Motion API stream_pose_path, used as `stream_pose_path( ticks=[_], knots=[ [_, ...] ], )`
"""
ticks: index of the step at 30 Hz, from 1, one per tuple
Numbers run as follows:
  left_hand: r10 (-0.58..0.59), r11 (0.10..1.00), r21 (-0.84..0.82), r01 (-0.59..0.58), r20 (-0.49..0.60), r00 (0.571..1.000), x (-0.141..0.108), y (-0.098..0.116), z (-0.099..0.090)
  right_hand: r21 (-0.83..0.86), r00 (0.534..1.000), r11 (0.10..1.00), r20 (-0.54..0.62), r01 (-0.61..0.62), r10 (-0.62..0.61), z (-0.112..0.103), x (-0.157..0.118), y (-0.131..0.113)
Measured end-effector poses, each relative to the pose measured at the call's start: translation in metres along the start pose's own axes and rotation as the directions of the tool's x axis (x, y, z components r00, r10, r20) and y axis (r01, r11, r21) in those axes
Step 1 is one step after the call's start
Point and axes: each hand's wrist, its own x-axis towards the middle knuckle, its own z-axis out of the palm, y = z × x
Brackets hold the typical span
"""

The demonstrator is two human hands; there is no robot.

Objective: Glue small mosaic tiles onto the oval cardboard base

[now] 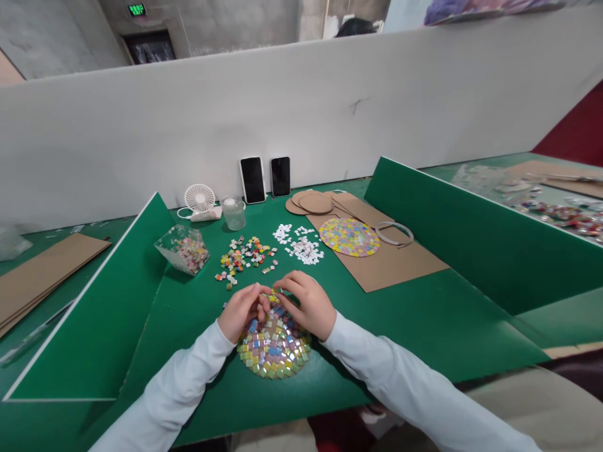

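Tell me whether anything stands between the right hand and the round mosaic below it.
Nothing visible does: the right hand is over the far part of the round mosaic. The left hand is beside it, not between.

The white fan point(199, 198) stands near the back of the bench point(123, 231) on my remote feed.
Right of the fan I see a white-framed phone point(253, 180) and a dark phone point(281, 176), both upright before the white partition point(198, 125) that rises behind it. Left of the fan, beyond a slanting green panel point(94, 326), I make out stacked cardboard pieces point(42, 276). Up past the partition, above and left of the fan, I catch a lit exit sign point(137, 10).
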Motion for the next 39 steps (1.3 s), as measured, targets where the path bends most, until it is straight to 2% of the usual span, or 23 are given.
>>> stream_pose_path(
  ticks=[7,12,16,21,24,29,33,39],
  knots=[
    [0.041,0.996,0.082,-0.042,0.020,0.999,0.001,0.000,-0.003,0.064,0.999,0.997,0.022,-0.039,0.038,-0.001,0.000,-0.002],
    [0.159,0.953,0.259,-0.160,0.023,0.987,-0.001,0.001,-0.003,0.123,0.996,0.989,0.059,-0.080,0.073,-0.001,0.001,-0.003],
    [0.228,0.898,0.385,-0.211,0.000,0.974,-0.003,0.000,-0.002,0.157,0.992,0.982,0.087,-0.106,0.093,-0.002,0.001,-0.003],
    [0.304,0.823,0.507,-0.255,-0.013,0.953,-0.004,-0.003,-0.004,0.170,0.974,0.970,0.181,-0.171,0.140,-0.002,0.001,-0.002],
    [0.334,0.815,0.518,-0.260,-0.052,0.941,-0.002,-0.003,-0.006,0.126,0.950,0.973,0.270,-0.195,0.155,-0.002,0.000,-0.002],
    [0.335,0.830,0.489,-0.268,-0.053,0.941,0.000,-0.003,-0.009,0.070,0.909,0.986,0.401,-0.152,0.111,-0.006,0.001,-0.007],
    [0.322,0.809,0.525,-0.264,-0.021,0.946,0.000,-0.004,-0.008,0.037,0.890,0.994,0.450,-0.104,0.077,-0.007,0.000,-0.011],
    [0.342,0.641,0.711,-0.290,0.074,0.937,-0.003,-0.003,-0.006,-0.012,0.879,0.999,0.474,-0.047,0.047,-0.005,-0.002,-0.012]
  ],
)
